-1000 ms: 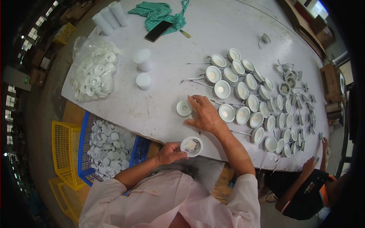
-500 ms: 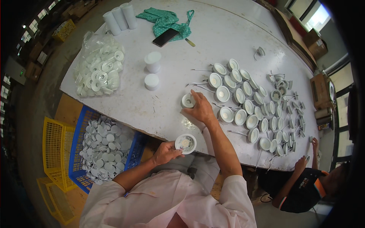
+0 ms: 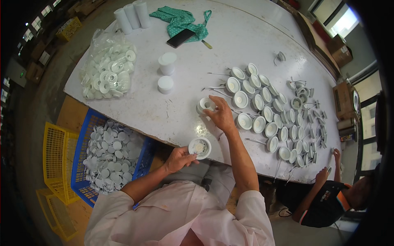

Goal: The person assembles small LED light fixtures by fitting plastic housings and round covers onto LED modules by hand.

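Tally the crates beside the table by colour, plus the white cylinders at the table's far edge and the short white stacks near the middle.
Blue plastic crate of white discs: 1
Yellow plastic crates: 2
Tall white cylinders: 3
Short white round stacks: 2
Total: 8

Bright, even daylight fills the scene, strongest from the windows [image 3: 340, 16] beyond the counter's far right corner. The white counter [image 3: 246, 45] reflects it softly, with mild glare toward its far edge and only faint, short shadows under what stands on it. The fisheye lens bows the counter's edges and leaves a black vignette around the rim. The centre is sharp; the outer parts are softer, and the left side beyond the counter is dim.
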The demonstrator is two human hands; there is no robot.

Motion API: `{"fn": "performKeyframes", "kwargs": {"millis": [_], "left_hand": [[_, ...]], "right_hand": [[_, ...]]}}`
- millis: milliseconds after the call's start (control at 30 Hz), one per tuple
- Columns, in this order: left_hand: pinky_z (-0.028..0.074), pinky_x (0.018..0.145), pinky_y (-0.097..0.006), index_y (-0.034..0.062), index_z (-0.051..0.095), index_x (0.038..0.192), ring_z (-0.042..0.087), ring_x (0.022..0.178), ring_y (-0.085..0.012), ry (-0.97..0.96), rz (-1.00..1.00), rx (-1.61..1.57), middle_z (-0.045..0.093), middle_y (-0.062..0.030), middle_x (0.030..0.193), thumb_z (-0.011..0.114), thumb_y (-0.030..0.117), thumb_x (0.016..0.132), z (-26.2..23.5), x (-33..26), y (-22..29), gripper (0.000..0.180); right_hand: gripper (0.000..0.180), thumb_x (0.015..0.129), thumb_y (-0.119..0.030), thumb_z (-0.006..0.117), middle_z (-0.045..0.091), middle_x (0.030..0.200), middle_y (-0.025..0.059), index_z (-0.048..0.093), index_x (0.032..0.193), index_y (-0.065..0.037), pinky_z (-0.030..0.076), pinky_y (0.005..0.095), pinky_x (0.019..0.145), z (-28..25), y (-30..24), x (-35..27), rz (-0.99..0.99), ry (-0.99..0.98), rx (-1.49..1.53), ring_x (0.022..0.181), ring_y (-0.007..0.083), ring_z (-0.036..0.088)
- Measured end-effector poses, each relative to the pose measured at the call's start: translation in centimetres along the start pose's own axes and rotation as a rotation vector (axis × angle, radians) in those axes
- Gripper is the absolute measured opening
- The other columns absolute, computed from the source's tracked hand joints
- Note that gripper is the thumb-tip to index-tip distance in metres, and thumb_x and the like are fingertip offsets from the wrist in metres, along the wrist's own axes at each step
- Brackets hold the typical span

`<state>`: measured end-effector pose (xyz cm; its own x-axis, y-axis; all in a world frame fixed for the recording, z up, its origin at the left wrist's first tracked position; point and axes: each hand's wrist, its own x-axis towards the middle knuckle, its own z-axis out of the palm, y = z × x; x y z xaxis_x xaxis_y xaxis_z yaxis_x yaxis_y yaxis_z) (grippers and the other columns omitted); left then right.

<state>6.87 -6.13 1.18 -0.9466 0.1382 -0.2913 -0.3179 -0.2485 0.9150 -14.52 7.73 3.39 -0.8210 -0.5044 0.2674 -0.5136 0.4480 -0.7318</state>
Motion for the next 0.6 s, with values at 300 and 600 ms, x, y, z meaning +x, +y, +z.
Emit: {"fn": "performKeyframes", "kwargs": {"millis": [300, 600], "left_hand": [[0.040, 0.050, -0.019, -0.0029, 0.061, 0.111, 0.060, 0.066, -0.0095, 0.121, -0.011, -0.192, 0.066, -0.0098, 0.087, 0.061, 0.020, 0.093, 0.3, 2.3, 1.7, 0.029], [0.039, 0.050, -0.019, -0.0026, 0.062, 0.109, 0.059, 0.064, -0.0085, 0.122, 0.097, -0.141, 0.064, -0.0058, 0.083, 0.061, 0.024, 0.095, 1.4, 3.5, 2.2, 0.030]], "right_hand": [[0.059, 0.070, -0.013, 0.081, 0.063, 0.111, 0.0106, 0.058, 0.124, -0.003, 0.051, 0.0328, 0.082, -3.3, -2.4, -2.3, 0.138, 0.030, 0.285, 0.095, 0.0211, 0.063], [0.071, 0.062, -0.009, 0.085, 0.052, 0.131, 0.0130, 0.057, 0.128, -0.009, 0.049, 0.0359, 0.086, -4.5, -5.1, -8.5, -0.071, -0.181, 0.112, 0.115, 0.0271, 0.054]]}}
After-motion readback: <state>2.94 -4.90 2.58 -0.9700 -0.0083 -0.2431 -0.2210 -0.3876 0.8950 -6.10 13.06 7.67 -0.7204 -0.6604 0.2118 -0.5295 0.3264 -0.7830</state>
